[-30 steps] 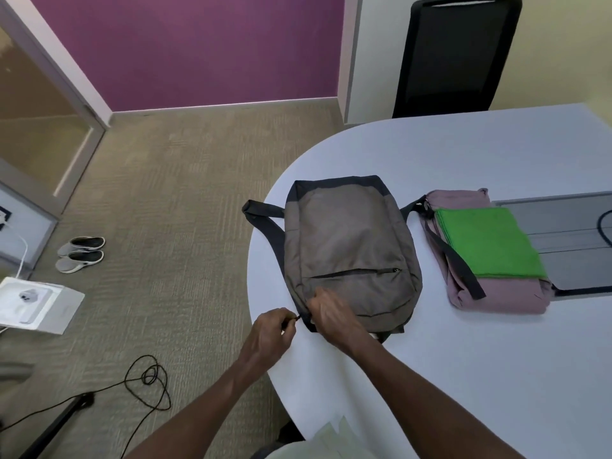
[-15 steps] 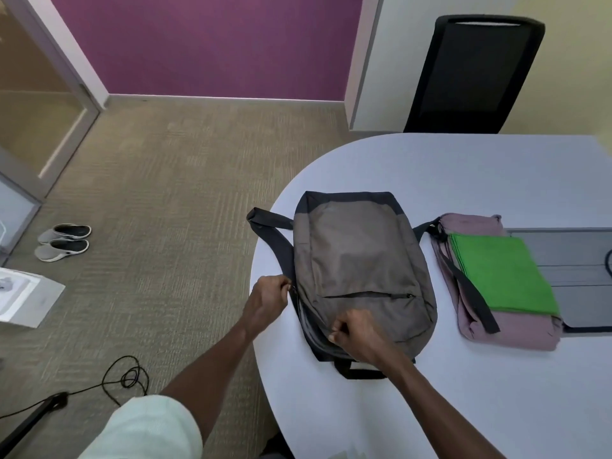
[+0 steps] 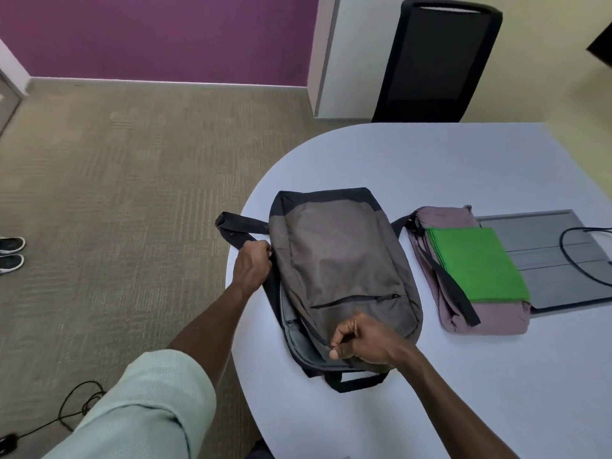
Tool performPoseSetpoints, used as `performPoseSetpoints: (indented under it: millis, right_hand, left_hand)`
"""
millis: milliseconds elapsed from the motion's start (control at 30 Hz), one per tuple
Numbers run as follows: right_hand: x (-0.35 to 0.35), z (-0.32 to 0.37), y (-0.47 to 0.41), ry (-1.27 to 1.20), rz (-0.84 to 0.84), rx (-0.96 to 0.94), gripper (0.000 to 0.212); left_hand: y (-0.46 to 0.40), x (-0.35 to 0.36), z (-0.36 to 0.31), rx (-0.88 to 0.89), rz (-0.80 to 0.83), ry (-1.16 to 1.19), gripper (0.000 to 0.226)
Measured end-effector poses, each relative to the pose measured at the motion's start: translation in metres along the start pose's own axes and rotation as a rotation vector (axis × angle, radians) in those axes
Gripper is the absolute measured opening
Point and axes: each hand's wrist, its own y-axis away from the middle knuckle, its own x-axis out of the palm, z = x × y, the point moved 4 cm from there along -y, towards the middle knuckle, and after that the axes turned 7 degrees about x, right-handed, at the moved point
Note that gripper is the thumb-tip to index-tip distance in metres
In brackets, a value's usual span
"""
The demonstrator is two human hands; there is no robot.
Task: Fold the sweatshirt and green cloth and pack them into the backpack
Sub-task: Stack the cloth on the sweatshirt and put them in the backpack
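Observation:
A grey-brown backpack (image 3: 337,260) lies flat on the white table (image 3: 463,376) near its left edge. Its side zipper gapes open along the left, showing pale lining. My left hand (image 3: 251,266) is closed at the backpack's left edge, on the zipper pull as far as I can tell. My right hand (image 3: 361,342) pinches the front panel's fabric near the bottom end. To the right sits a folded mauve sweatshirt (image 3: 490,319) with a folded green cloth (image 3: 477,263) stacked on top. One black backpack strap lies across the sweatshirt.
A grey panel (image 3: 556,260) with a black cable lies at the table's right. A black chair (image 3: 437,58) stands behind the table. Shoes (image 3: 11,253) and a black cord (image 3: 76,405) are on the carpet to the left.
My left hand has travelled up the backpack's left side from the bottom corner, and the zipper has opened behind it. My right hand stayed gripping the lower front fabric.

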Motion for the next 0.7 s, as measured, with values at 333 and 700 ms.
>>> performPoseSetpoints:
  millis: [333, 700]
  right_hand:
    - [0.034, -0.006, -0.005, 0.019, -0.064, 0.023, 0.011]
    - [0.038, -0.045, 0.015, -0.02, -0.385, 0.016, 0.021]
  left_hand:
    - [-0.006, 0.001, 0.008, -0.145, -0.03, 0.175, 0.022]
    - [0.035, -0.003, -0.078, 0.082, -0.379, 0.393, 0.018]
